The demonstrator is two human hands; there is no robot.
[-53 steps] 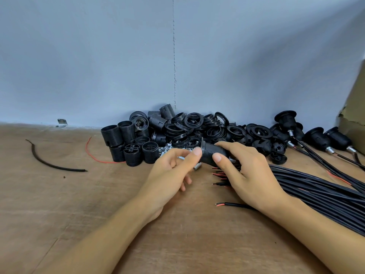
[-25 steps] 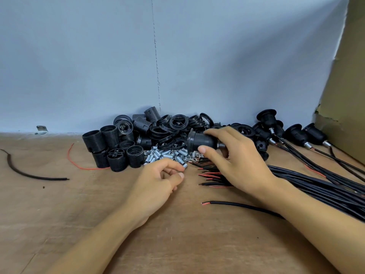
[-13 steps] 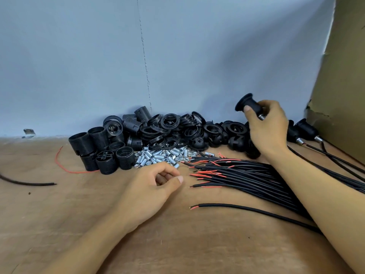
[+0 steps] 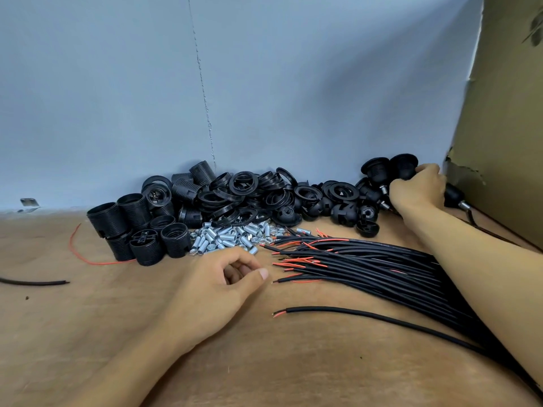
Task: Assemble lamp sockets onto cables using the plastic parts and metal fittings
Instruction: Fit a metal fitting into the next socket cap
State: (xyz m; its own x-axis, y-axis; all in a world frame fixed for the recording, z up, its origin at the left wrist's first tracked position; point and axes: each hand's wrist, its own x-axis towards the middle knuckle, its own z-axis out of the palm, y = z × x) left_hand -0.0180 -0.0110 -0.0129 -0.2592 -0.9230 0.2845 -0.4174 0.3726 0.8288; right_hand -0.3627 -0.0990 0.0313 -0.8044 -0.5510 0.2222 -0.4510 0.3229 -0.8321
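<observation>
Lamp socket [image 4: 404, 168], already on its cable, sits in the right hand [image 4: 417, 186], whose fingers curl round its body. Its flared mouth points up and away from the palm, touching another finished socket [image 4: 374, 168] just to the hand's left. A third [image 4: 454, 195] lies just to its right, against the cardboard [image 4: 499, 142]. This reads as setting a finished piece among its fellows, so the next assembly has not begun.

The left hand [image 4: 217, 280] rests on the table [image 4: 293, 365] with fingers loosely curled, thumb out, and nothing visible in it (a small fitting hidden in the palm cannot be ruled out).

The coming move probably turns on the single cable [image 4: 352, 312], which lies apart from the cable bundle [image 4: 367, 265]. Its stripped red end sits just right of the left thumb and a little nearer the person. Its long axis runs from there rightward, passing beneath the right forearm. The left hand is much the nearer to that end; the right hand is well apart, at the far back corner.

The metal fittings [image 4: 226, 236] lie just beyond the left knuckles, and the threaded socket bodies [image 4: 138, 218] lie beyond and to the left. The rings [image 4: 244, 183] are heaped farther back, so every loose part favours a left-hand pick.
</observation>
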